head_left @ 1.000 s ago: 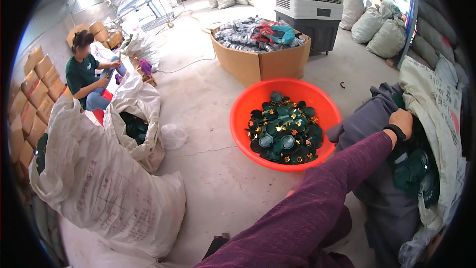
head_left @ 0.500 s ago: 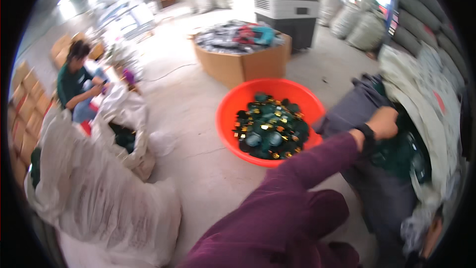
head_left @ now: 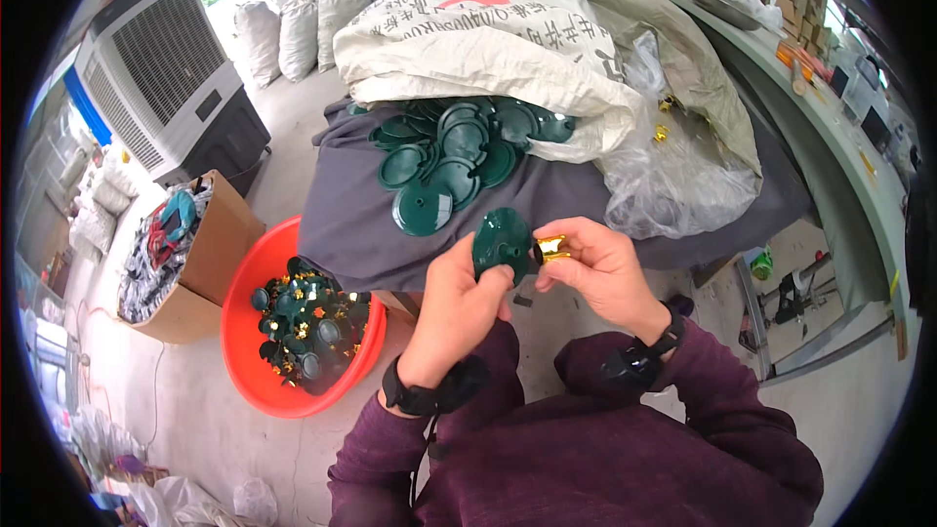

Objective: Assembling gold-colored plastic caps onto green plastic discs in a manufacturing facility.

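Note:
A glossy dark green plastic disc [head_left: 501,237] is gripped between the thumb and fingers of my left hand [head_left: 457,291]. It is tilted up, with a small nub near its lower middle. Right beside it, my right hand [head_left: 603,273] pinches a small shiny gold fitting [head_left: 552,248] whose dark end faces the disc. Whether the two pieces touch, I cannot tell. Just beyond my hands, a pile of loose green discs [head_left: 457,151] spills out of a white woven sack [head_left: 488,63] onto a grey cloth [head_left: 351,205].
To the left, an orange-red tub [head_left: 234,332] on the floor holds green discs with gold pieces. Clear plastic bag [head_left: 673,181] with gold fittings lies at right on the cloth. Beyond the tub are a cardboard box [head_left: 210,268] and an air cooler [head_left: 156,68]. A long table [head_left: 781,68] runs along the right.
My view has swung right, toward the cloth and sack. My left hand has come back from the disc pile with a disc, and my right hand now shows a gold fitting.

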Tool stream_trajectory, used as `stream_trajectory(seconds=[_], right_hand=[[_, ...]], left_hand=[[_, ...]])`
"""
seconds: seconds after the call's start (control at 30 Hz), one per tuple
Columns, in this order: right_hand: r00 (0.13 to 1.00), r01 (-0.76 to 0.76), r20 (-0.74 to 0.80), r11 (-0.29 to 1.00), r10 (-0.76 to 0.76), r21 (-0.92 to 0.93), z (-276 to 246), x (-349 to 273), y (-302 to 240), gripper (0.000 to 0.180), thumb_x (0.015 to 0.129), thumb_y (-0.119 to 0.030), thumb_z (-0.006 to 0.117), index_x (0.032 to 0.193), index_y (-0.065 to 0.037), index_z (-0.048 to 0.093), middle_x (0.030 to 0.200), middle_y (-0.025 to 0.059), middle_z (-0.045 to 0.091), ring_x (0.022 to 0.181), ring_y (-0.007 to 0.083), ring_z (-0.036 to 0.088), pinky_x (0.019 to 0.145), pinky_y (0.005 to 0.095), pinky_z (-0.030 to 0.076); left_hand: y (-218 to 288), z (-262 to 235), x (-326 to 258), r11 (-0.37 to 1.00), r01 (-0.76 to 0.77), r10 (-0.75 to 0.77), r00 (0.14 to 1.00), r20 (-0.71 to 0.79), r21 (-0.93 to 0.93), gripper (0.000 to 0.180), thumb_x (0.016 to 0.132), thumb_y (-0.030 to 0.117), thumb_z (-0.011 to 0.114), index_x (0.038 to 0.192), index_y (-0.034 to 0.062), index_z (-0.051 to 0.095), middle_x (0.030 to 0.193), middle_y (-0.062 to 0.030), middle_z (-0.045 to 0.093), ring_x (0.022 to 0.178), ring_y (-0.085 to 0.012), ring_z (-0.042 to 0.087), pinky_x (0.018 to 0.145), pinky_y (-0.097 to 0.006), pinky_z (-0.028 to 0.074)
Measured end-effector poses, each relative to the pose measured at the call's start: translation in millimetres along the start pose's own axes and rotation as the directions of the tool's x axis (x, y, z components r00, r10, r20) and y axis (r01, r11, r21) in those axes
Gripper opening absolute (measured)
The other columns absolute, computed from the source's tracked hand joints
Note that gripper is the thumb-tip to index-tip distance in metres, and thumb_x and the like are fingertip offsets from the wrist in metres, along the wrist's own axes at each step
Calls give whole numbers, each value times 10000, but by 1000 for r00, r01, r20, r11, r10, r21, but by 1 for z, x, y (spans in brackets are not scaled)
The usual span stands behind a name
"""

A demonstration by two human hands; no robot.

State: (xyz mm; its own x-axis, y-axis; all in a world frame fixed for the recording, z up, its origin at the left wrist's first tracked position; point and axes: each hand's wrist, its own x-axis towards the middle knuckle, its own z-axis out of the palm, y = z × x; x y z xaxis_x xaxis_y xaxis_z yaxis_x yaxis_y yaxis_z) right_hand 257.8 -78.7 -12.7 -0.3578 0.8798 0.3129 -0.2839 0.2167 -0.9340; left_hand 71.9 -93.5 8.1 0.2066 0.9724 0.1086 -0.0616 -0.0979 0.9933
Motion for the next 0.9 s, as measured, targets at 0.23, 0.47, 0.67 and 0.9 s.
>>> stream_trajectory(seconds=[0.23, 0.47, 0.67, 0.9], right_hand=[[996, 89, 55, 948, -76, -305, 8, -9, 10, 283, 894, -70, 599, 1155, 6, 518, 918, 59, 621, 757, 101, 611, 684, 241, 511], [989, 109, -50, 917, -138, -384, 25, -7, 19, 197, 862, -9, 586, 1055, 7, 552, 812, 44, 622, 615, 72, 570, 539, 224, 473], [987, -118, -134, 969, 90, -217, 33, -3, 26, 144, 898, -67, 541, 1011, 17, 568, 702, 13, 593, 515, 36, 496, 445, 192, 396], [876, -478, -39, 877, 480, 57, 31, 6, 27, 214, 913, -167, 535, 994, 19, 602, 731, 36, 608, 472, 61, 480, 416, 217, 373]], left_hand=[[-20, 13, -16, 956, -113, 129, 991, -41, 270, 184, 825, 2, 511, 1001, -28, 556, 717, -28, 588, 541, -78, 552, 479, -216, 436], [-22, 20, -23, 763, -259, 375, 923, -80, 592, 194, 748, 50, 597, 865, -47, 476, 658, -237, 570, 619, -427, 580, 538, -500, 442], [-26, 22, -28, 574, -206, 415, 908, -65, 792, 210, 702, 12, 577, 859, -46, 451, 683, -248, 554, 594, -434, 556, 529, -503, 442], [-33, 2, -30, 189, -297, 439, 878, 190, 936, 277, 715, 69, 571, 953, -59, 511, 719, -129, 514, 544, -268, 555, 448, -375, 446]])
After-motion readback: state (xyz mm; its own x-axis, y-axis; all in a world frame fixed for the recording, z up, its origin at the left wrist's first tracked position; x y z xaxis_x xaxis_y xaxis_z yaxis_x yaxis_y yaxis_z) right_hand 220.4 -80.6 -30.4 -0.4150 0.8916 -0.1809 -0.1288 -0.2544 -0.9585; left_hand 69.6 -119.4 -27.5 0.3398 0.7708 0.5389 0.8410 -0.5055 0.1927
